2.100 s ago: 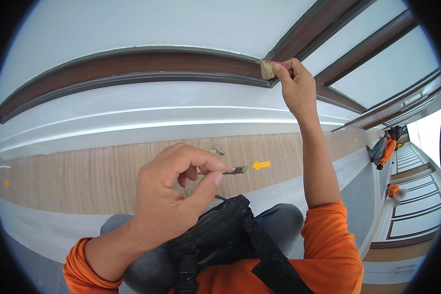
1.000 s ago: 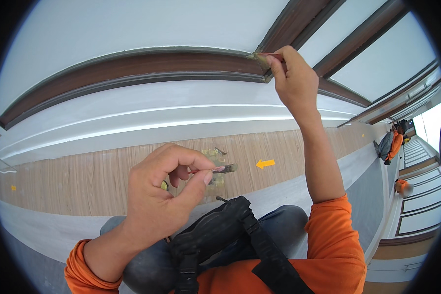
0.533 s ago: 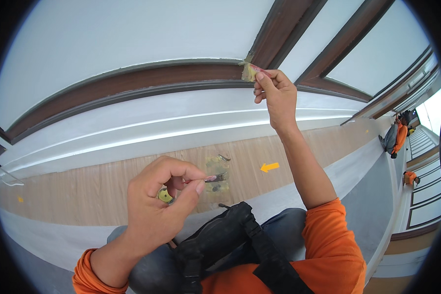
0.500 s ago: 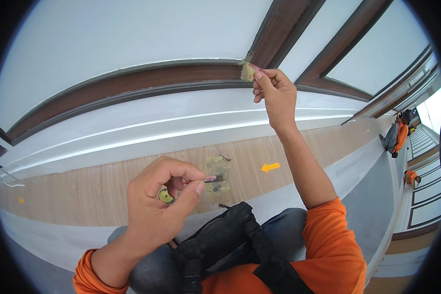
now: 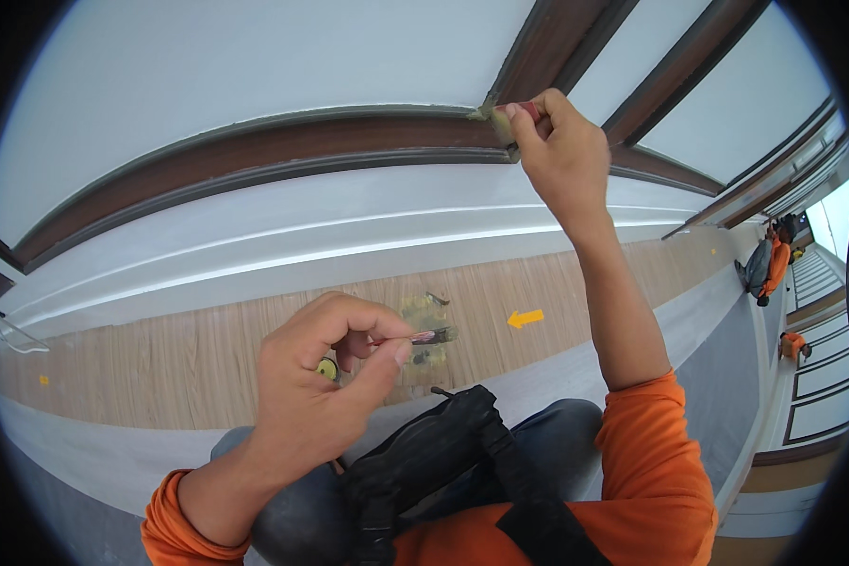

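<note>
My right hand (image 5: 568,156) is raised to a corner of the brown wood trim (image 5: 368,137) on the wall. Its fingers pinch a small flat scraper (image 5: 502,121) with a red grip and a yellowish, smeared blade, which lies against the joint. Greenish-grey paste (image 5: 486,106) clings to that corner. Lower down, my left hand (image 5: 316,377) pinches a thin reddish tool (image 5: 434,336) with a dark, smeared end; whether it is a brush or a second scraper I cannot tell. Beneath it, a translucent sheet (image 5: 415,377) with dark smears lies on the floor.
A round yellow thing (image 5: 327,368) is partly hidden behind my left hand. A yellow arrow marker (image 5: 525,319) is on the wood-look floor. A black bag (image 5: 434,434) rests at my lap. Far right, people in orange (image 5: 775,259) are beside the corridor. A white cable (image 5: 19,341) lies far left.
My right hand has moved up and a little right, bringing the scraper closer against the trim corner. My left hand has shifted slightly right with its tool.
</note>
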Tool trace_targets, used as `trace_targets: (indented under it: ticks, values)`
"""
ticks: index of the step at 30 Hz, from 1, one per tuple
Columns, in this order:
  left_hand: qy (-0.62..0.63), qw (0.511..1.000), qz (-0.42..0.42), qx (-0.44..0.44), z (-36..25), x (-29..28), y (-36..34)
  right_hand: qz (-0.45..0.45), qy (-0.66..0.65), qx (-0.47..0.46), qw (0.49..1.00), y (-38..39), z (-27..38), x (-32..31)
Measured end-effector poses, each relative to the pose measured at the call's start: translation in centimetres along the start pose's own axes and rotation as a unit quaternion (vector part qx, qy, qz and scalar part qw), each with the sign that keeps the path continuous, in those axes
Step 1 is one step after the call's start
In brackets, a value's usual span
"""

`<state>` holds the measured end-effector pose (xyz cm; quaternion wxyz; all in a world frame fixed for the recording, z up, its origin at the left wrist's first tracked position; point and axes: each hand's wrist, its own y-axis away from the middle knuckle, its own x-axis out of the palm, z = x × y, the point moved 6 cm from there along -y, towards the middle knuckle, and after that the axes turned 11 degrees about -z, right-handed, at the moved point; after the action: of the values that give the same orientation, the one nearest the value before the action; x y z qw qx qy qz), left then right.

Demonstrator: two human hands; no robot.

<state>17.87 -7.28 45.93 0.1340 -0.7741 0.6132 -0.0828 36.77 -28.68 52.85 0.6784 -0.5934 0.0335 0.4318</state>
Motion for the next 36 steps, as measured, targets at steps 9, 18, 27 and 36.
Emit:
trace_targets:
  ticks: [9, 18, 27, 36]
  values:
    - [0.024, 0.999, 0.038, -0.014, -0.4, -0.2, 0.3, 0.043, 0.121, -0.105, 0.986, 0.4, 3.0, -0.4]
    - [0.062, 0.995, 0.059, 0.058, -1.1, 0.0, 0.8, 0.039, 0.064, -0.082, 0.994, -0.4, 4.0, -0.5]
    - [0.075, 0.993, 0.036, 0.079, -1.0, -1.3, 0.5, 0.000, 0.074, -0.099, 0.992, -0.2, 4.1, -0.6]
    - [0.063, 0.994, 0.036, 0.078, -0.9, -1.7, 0.5, -0.012, 0.096, -0.111, 0.989, -0.4, 4.6, 0.7]
